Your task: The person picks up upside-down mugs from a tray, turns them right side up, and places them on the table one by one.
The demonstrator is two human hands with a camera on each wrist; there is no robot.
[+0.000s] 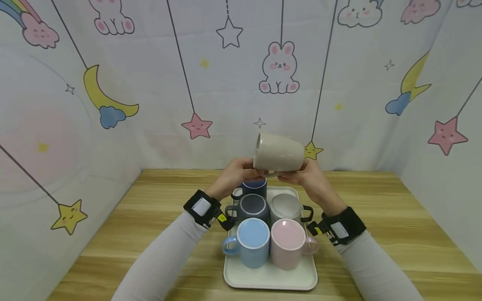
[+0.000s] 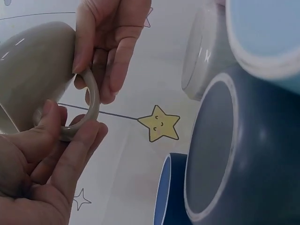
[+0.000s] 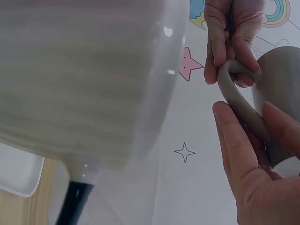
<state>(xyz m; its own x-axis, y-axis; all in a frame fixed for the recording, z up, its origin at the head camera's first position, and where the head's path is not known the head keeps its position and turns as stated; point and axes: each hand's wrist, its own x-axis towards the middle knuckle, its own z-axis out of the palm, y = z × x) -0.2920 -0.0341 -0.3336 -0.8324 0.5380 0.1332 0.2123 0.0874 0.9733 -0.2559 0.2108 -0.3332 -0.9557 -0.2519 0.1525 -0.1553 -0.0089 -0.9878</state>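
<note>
A glossy beige mug [image 1: 278,152] is held up on its side above the far end of a tray. In the head view its mouth faces left and its looped handle [image 2: 93,96] points down. My left hand [image 1: 237,171] pinches that handle at the end nearer the rim, thumb on top and fingers beneath. The thumb and fingers of my right hand [image 1: 306,173] pinch the handle's other end, by the mug's base. Both wrist views show the two hands facing each other across the handle.
The white tray [image 1: 270,282] on the wooden table [image 1: 180,234] bears upturned mugs: light blue [image 1: 254,251], pink [image 1: 286,253], dark grey [image 1: 254,205], pale grey with a black handle [image 1: 285,205], and navy [image 1: 255,188] at the back. A patterned cloth [image 1: 233,83] hangs behind.
</note>
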